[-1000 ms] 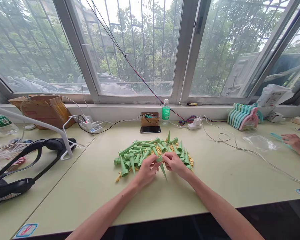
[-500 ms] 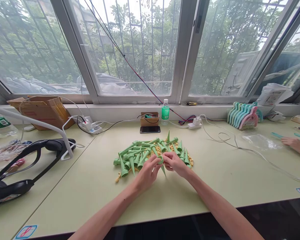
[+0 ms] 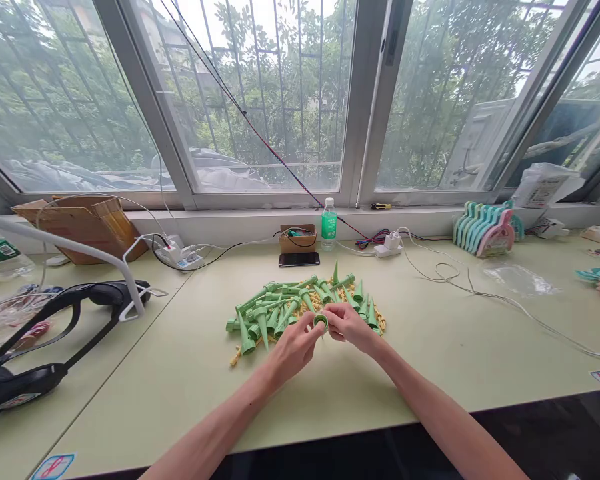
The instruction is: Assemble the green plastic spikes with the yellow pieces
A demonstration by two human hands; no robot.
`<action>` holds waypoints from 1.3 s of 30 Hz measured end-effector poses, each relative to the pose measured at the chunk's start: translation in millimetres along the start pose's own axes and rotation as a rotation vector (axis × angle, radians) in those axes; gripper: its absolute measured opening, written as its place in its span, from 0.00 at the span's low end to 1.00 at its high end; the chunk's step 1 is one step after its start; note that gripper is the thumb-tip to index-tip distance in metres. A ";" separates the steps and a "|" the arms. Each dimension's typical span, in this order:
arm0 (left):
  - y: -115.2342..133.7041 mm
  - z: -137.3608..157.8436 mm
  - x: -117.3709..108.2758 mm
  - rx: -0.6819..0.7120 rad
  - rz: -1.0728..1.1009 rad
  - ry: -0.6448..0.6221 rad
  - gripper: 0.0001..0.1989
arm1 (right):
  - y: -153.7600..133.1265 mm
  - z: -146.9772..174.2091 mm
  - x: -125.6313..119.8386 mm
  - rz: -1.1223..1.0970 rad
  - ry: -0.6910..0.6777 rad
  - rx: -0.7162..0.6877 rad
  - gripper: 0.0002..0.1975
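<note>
Clamping cone (image 3: 321, 322) in fingers of left hand (image 3: 291, 347), at near edge of pile (image 3: 289, 301); bunching fingers of right hand (image 3: 351, 327) beside rim, hold there unclear. Aiming round mouth up, away from pile; foreshortened along length, hidden at tip. Within pile: smooth green tapers (image 3: 261, 321), knobbly yellow bits (image 3: 235, 359).

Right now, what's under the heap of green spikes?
Small yellow pieces show between the green spikes and at the heap's edges, on the tabletop. What lies directly beneath the spikes is covered.
</note>
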State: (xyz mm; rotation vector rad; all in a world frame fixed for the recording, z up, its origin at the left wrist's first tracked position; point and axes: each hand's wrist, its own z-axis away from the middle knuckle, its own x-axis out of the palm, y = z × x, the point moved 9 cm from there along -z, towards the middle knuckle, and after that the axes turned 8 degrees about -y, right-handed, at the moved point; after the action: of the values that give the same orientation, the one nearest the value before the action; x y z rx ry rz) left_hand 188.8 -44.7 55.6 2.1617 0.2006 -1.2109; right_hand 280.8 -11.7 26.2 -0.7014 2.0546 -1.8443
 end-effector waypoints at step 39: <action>-41.3 2.2 41.4 -0.590 1.205 0.033 0.26 | -14.2 2.5 -4.6 0.221 0.196 -0.144 0.18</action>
State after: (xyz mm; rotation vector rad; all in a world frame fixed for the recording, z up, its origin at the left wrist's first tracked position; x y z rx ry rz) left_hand 193.1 -20.8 2.3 1.3338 -0.5910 -0.3254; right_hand 288.3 -12.1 39.3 -0.3195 2.3013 -1.7132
